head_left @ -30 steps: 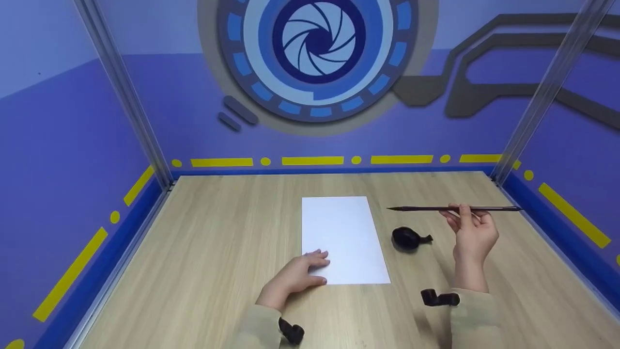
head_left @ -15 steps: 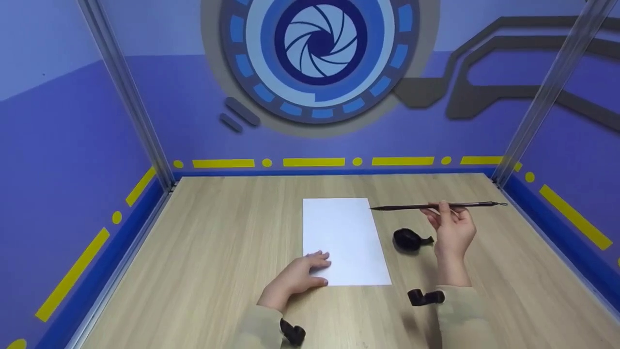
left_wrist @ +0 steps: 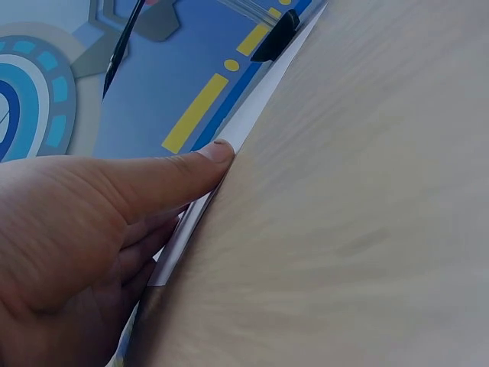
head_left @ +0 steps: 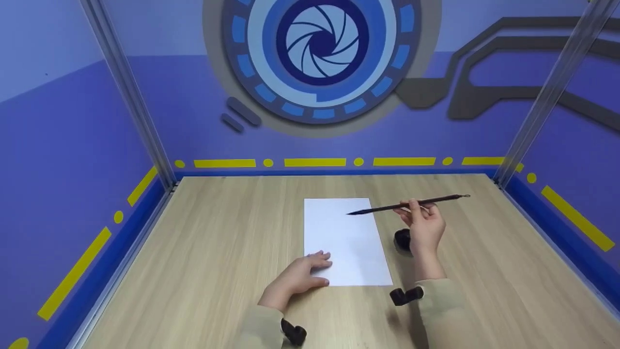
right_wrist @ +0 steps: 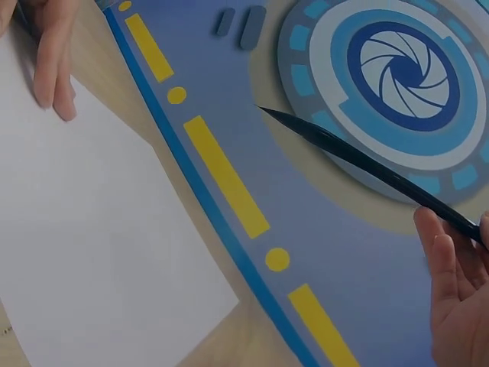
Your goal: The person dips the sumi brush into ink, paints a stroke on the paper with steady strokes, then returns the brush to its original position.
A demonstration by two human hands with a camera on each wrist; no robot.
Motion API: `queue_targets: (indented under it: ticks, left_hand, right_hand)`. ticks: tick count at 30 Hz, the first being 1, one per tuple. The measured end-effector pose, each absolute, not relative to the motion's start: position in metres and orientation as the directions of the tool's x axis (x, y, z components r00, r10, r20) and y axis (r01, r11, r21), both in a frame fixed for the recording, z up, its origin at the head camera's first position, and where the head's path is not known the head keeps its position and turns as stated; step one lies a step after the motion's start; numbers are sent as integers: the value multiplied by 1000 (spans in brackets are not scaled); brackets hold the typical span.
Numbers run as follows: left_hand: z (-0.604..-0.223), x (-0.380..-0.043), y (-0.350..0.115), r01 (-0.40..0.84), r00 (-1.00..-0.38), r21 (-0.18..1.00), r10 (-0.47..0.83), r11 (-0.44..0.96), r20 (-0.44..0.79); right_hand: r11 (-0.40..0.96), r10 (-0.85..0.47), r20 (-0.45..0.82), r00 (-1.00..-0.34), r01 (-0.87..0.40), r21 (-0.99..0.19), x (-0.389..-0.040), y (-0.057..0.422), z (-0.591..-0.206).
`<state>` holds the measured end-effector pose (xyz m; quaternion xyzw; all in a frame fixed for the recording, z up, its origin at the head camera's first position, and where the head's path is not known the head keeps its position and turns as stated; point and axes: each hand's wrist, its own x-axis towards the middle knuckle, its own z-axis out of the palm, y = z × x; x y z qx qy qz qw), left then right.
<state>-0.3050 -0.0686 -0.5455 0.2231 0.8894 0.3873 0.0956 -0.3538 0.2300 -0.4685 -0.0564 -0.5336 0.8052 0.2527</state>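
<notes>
A white sheet of paper [head_left: 346,237] lies on the wooden table. On its near left corner rests my left hand [head_left: 298,275], thumb at the near edge and fingers spread over the left side. My right hand [head_left: 427,231] pinches a dark writing brush [right_wrist: 344,149] around the middle of its handle. The brush is held nearly level above the table, its pointed tip reaching over the upper right part of the sheet in the head view. Just right of the paper sits a small round black dish [head_left: 402,239] with a spout-like handle, partly hidden behind my right hand.
Wooden tabletop [head_left: 227,232] surrounds the paper. Purple-blue printed walls [head_left: 145,97] with yellow dashes stand at the back and both sides, joined by metal corner posts [head_left: 131,97]. A black wrist camera mount [head_left: 406,295] juts from the right sleeve.
My right hand has moved left with the brush, from beyond the dish until the tip overlaps the paper. The brush's rear end has tilted up. The left hand has stayed in place.
</notes>
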Motion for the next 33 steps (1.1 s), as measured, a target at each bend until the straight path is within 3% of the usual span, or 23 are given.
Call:
queue_targets:
  ticks: [11, 19, 33]
  left_hand:
    - [-546, -305, -70, 346, -876, 721, 483, 600, 18]
    - [-546, -306, -69, 333, -876, 730, 483, 597, 5]
    - [-548, -307, -69, 379, -865, 705, 500, 600, 39]
  right_hand:
    - [-174, 443, 223, -869, -327, -929, -361, 201, -467]
    - [-187, 400, 283, -871, -381, -906, -373, 179, -473]
    - [10, 320, 373, -871, -390, -921, -383, 145, -476]
